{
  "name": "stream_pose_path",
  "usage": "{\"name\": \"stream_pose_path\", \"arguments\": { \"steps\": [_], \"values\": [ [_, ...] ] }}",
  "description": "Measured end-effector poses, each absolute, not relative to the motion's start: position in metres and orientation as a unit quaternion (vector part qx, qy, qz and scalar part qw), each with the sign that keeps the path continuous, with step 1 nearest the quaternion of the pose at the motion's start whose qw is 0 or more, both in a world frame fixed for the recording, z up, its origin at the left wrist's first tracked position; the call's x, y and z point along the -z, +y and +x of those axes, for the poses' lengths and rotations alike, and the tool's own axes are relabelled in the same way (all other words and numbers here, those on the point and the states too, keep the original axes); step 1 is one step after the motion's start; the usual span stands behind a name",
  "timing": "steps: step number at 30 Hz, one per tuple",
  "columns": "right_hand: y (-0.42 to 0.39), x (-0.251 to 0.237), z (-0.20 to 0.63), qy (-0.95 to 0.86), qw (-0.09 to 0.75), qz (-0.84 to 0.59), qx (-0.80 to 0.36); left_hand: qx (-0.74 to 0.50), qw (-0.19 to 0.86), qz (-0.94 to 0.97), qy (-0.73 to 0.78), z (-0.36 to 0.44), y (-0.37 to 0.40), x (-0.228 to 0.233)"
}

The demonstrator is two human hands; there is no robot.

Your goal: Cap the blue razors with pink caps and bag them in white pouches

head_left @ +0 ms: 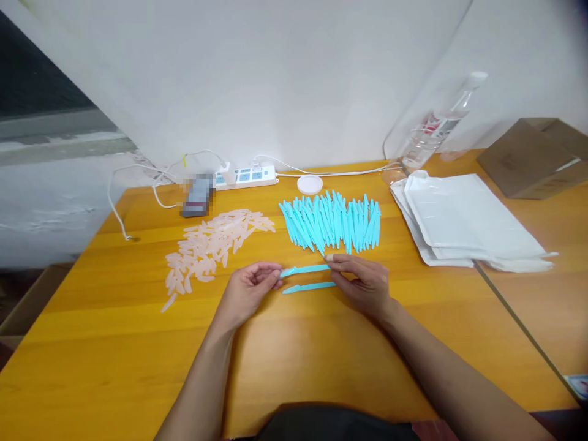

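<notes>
My left hand (250, 288) and right hand (362, 278) pinch one blue stick (305, 270) near the table's (114, 355) middle; loose grip could drop it onto the second stick (309, 286).

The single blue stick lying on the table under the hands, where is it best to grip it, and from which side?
Probably the blue stick at its straight right end, from above with the right hand nearest it. It lies flat, alone; its left end tapers.
</notes>
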State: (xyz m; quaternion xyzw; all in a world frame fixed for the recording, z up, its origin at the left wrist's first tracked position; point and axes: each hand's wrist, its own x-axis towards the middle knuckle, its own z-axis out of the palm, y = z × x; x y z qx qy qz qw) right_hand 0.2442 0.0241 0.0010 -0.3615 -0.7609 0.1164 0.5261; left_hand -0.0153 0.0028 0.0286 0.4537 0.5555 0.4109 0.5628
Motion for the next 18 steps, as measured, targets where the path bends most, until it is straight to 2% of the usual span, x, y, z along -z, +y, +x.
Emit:
{"name": "stream_pose_path", "arguments": {
  "steps": [5, 8, 12, 15, 18],
  "values": [
    [0.030, 0.004, 0.248, -0.795, 0.483, -0.344, -0.128, -0.380, 0.528, 0.516, 0.558, -0.005, 0.004, -0.016],
    [0.039, 0.008, 0.258, -0.828, 0.418, -0.351, -0.129, -0.349, 0.409, 0.622, 0.570, -0.004, 0.003, -0.008],
    [0.044, 0.009, 0.273, -0.862, 0.310, -0.351, -0.196, -0.296, 0.254, 0.754, 0.528, -0.002, -0.002, -0.004],
    [0.043, 0.002, 0.280, -0.857, 0.277, -0.368, -0.232, -0.294, 0.218, 0.782, 0.505, -0.002, -0.004, -0.003],
    [0.042, -0.008, 0.281, -0.855, 0.239, -0.380, -0.261, -0.299, 0.228, 0.780, 0.500, -0.002, -0.004, -0.002]
  ]
}}
